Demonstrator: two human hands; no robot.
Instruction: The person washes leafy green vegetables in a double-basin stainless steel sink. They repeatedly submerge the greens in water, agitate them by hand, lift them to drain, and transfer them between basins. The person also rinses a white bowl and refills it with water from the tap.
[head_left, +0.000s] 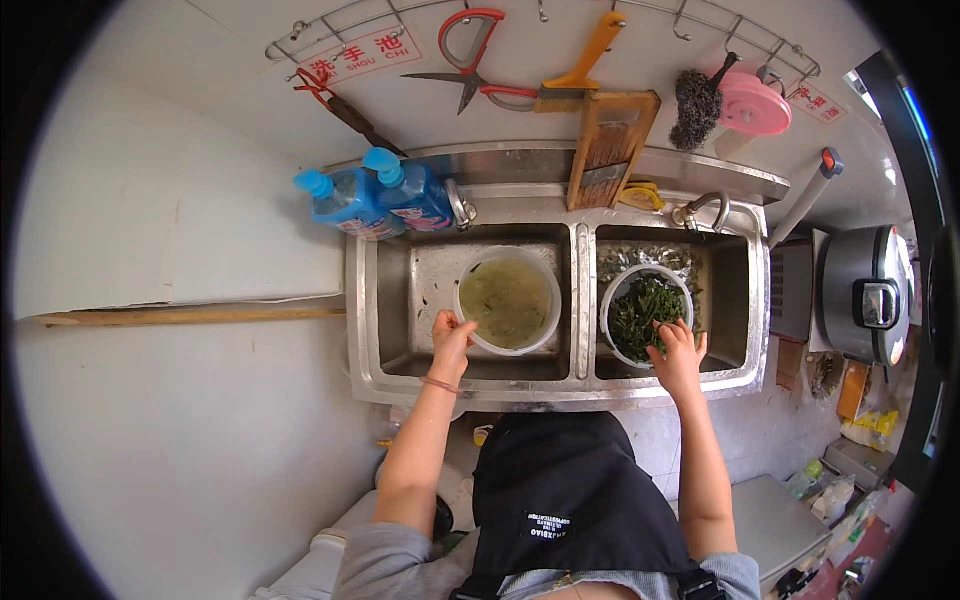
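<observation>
In the left basin of a steel double sink (583, 300), a round white plastic tub (556, 307) holds cloudy yellow-green water (506, 300) with dark bits in it. My left hand (451, 341) grips the tub's near left rim. A second round white tub (607, 322) stands in the right basin, filled with dark green leafy vegetables (645, 307). My right hand (679, 352) is over that tub's near right side, fingers spread and fingertips at the leaves. Whether it pinches any leaf cannot be told.
Blue pump bottles (416, 199) stand at the sink's back left. A wooden grater (611, 150) leans behind the divider, beside the faucet (705, 210). Red-handled scissors (469, 75), a yellow brush (577, 71) and a scouring pad (694, 109) hang above. A rice cooker (862, 296) is at right.
</observation>
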